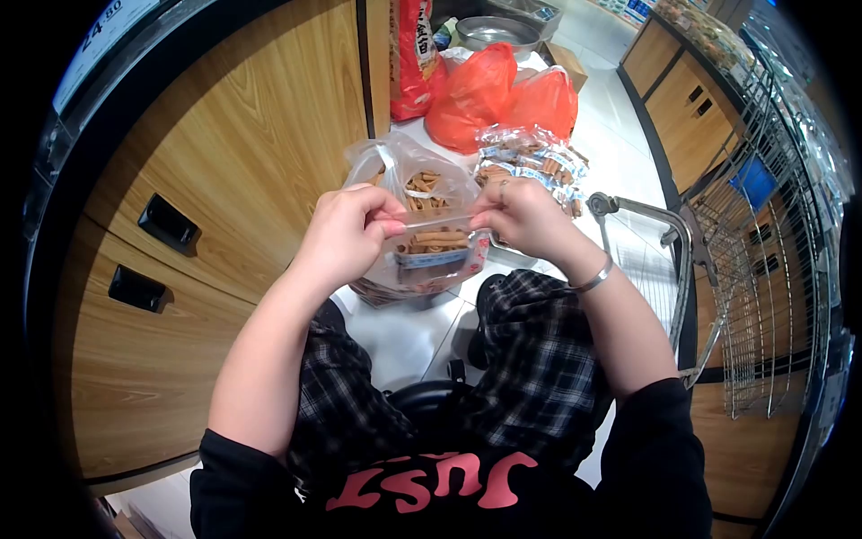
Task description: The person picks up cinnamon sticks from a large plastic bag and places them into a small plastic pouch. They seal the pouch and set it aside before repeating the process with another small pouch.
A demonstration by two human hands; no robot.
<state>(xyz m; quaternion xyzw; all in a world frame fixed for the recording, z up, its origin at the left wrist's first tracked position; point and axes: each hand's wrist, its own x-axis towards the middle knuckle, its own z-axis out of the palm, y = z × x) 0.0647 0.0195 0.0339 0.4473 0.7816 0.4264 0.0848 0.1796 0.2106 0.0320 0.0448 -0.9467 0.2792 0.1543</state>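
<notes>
A small clear plastic bag of cinnamon sticks [435, 243], with a blue-and-white label band, hangs upright between my hands. My left hand [352, 229] pinches the left end of its top edge. At the right end, my right hand [530, 218] pinches the same edge, with a ring and a bracelet on that side. The top edge is stretched straight. Just beyond it stands a large open translucent bag [460, 184] with loose brown sticks inside, partly hidden by my hands and the small bag. Filled, labelled packets [539, 154] are piled beyond my right hand.
Red plastic bags [471, 99] and a red printed sack [413, 63] stand at the back, near a metal basin [496, 32]. Wooden cabinets [224, 108] rise on the left. A wire shopping cart [750, 242] stands at the right, over white floor tiles [400, 341].
</notes>
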